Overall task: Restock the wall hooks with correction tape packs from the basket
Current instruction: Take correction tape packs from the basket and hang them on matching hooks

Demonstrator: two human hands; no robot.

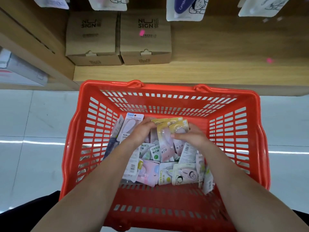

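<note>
Together, left hand, right hand, gripping yellow packs

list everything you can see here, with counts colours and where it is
basket: one, red, on the floor before the shelf
loose packs: many, pastel and white, piled in the basket
yellow packs: about three, fanned between both hands
cardboard boxes: two, brown, side by side on the shelf
hanging packs: four partly shown, white, top edge
shelf: one, light wood, behind the basket
floor: white tiles, glossy
left hand: at the yellow packs' left edge, grip hidden
right hand: thumb pinching the yellow packs
</note>
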